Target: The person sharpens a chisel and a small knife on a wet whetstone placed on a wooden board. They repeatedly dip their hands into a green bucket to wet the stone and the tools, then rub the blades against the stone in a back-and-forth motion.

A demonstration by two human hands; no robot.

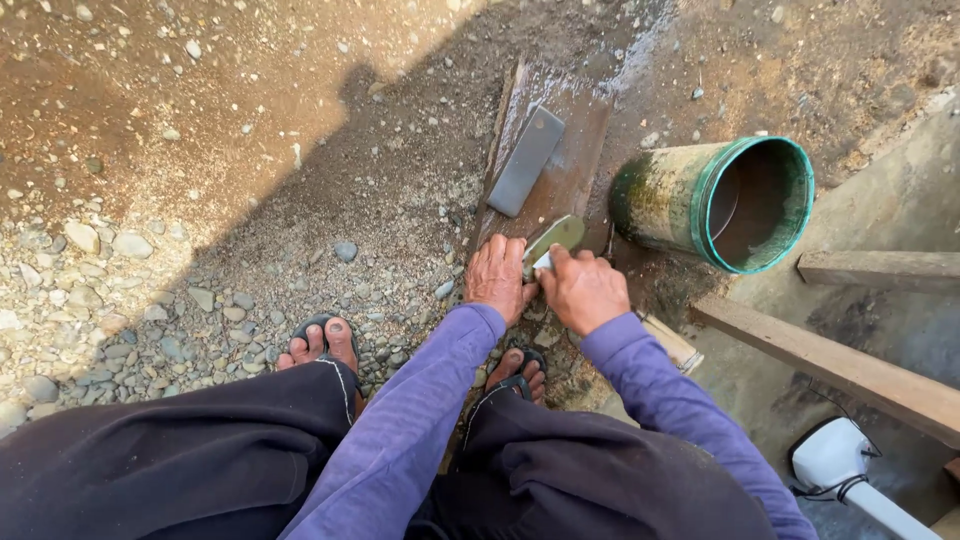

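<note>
My right hand (585, 290) grips a knife, whose wide blade (555, 238) points up and away over a wet wooden plank (575, 160). The wooden handle end (672, 343) sticks out behind my right wrist. My left hand (497, 277) lies beside it with fingers spread flat on the near end of the plank, touching the blade's base. A grey rectangular sharpening stone (526, 160) lies on the plank just beyond the blade tip. Both arms wear purple sleeves.
A mossy green bucket (715, 203) lies on its side right of the plank. Wooden beams (850, 368) cross at the right. My sandalled feet (322, 343) rest on gravel. A white object (835, 458) with a cable sits at bottom right.
</note>
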